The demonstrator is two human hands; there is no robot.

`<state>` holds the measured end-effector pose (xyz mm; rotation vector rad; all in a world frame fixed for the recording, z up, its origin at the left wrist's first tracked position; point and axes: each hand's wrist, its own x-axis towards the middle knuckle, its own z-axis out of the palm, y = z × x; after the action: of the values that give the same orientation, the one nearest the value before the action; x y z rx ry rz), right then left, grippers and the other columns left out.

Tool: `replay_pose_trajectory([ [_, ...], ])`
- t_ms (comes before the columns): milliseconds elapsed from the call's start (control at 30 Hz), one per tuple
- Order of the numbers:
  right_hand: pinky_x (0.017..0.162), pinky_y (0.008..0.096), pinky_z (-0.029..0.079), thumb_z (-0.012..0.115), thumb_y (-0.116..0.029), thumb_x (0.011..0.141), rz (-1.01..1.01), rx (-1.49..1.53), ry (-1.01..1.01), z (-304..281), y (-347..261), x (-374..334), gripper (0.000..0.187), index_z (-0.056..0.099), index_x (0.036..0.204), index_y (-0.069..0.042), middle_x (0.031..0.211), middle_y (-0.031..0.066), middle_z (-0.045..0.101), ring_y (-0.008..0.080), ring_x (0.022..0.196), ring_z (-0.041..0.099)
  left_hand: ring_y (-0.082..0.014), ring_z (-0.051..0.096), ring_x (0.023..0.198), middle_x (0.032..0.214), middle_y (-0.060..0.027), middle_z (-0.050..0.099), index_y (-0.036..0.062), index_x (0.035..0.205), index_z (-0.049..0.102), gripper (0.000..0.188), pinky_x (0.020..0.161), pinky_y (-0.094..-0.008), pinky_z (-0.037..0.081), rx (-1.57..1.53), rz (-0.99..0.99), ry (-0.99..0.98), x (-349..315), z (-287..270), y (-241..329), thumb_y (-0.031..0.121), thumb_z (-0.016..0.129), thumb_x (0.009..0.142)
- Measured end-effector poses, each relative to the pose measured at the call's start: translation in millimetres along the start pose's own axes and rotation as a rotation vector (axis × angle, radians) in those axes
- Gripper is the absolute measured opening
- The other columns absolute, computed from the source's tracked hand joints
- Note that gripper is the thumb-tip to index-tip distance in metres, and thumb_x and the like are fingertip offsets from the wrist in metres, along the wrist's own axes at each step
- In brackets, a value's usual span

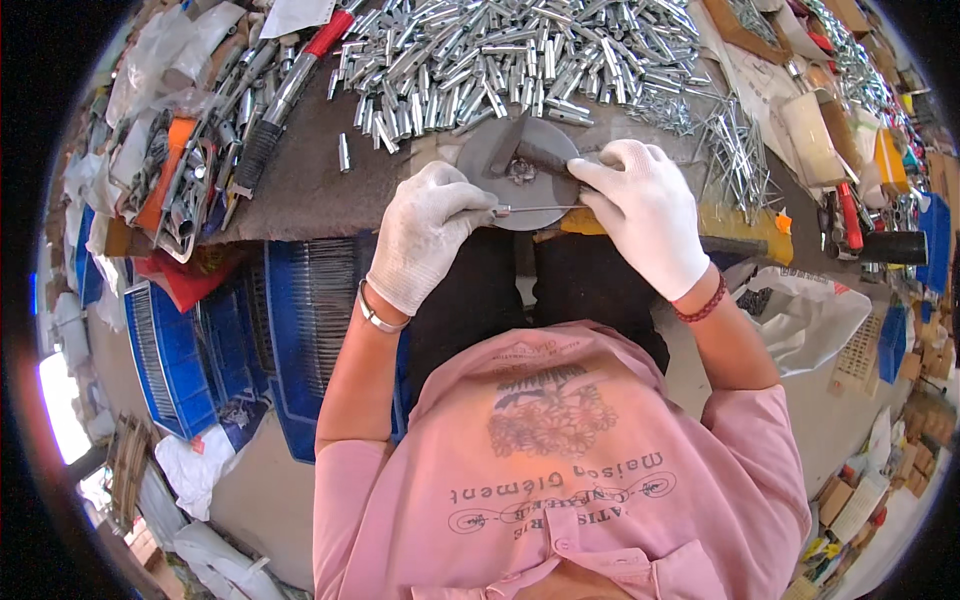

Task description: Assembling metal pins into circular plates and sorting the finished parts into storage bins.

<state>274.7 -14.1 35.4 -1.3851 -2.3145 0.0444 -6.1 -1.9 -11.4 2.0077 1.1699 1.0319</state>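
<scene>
My left hand (428,232), in a white knitted glove, pinches a short shiny metal tube (502,211) between thumb and fingers. From the tube a thin metal rod (550,208) runs right to my right hand (645,205), also gloved, whose thumb and fingers close on its other end. Both hands are just over the near edge of a round grey disc (475,165). On that disc sits a dark metal fixture (540,155) with two angled bars. Behind it lies a big heap of similar tubes (520,60); one loose tube (344,152) lies apart at left.
Thin metal rods (735,155) lie piled right of the disc. A red-and-black handled tool (290,95) and an orange-handled tool (170,165) lie at left. Blue bins (290,390) with rods stand below the table's left edge. A white plastic bag (805,325) hangs at right.
</scene>
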Motion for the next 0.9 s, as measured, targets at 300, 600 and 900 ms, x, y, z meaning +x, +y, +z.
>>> replay_pose_trajectory([
  [300, 0.071, 0.0351, 0.055, 0.075, -0.013, 0.091, 0.324, 0.571, -0.44, 15, -41, -23, 0.022, 0.073, 0.111, -0.004, 0.083, 0.0092, 0.071, 0.0239, 0.073, 0.07, -0.0319, 0.069, 0.085, 0.09, -0.0131, 0.071, 0.004, 0.109, 0.08, 0.029, 0.079, -0.0384, 0.055, 0.215, 0.025, 0.224, -17, 8, 22, -0.001, 0.082, 0.081],
  [600, 0.071, 0.0352, 0.055, 0.072, -0.011, 0.094, 0.469, 0.856, -0.517, 26, -69, -30, 0.025, 0.072, 0.118, -0.003, 0.086, 0.0123, 0.072, 0.0215, 0.076, 0.068, -0.007, 0.063, 0.072, 0.097, -0.0068, 0.075, 0.003, 0.159, 0.048, 0.063, 0.06, -0.0217, 0.05, -0.543, -0.752, 0.187, -48, 28, 50, 0.004, 0.07, 0.1],
  [900, 0.073, 0.0239, 0.052, 0.064, 0.002, 0.098, 0.546, 0.966, -0.262, 18, -47, -19, 0.049, 0.063, 0.147, -0.004, 0.092, 0.0004, 0.066, 0.0075, 0.078, 0.059, -0.0099, 0.064, 0.085, 0.097, -0.0057, 0.072, -0.0007, 0.145, 0.054, 0.058, 0.075, -0.0248, 0.051, -0.55, -0.814, 0.547, -84, -36, 21, 0.001, 0.078, 0.091],
])
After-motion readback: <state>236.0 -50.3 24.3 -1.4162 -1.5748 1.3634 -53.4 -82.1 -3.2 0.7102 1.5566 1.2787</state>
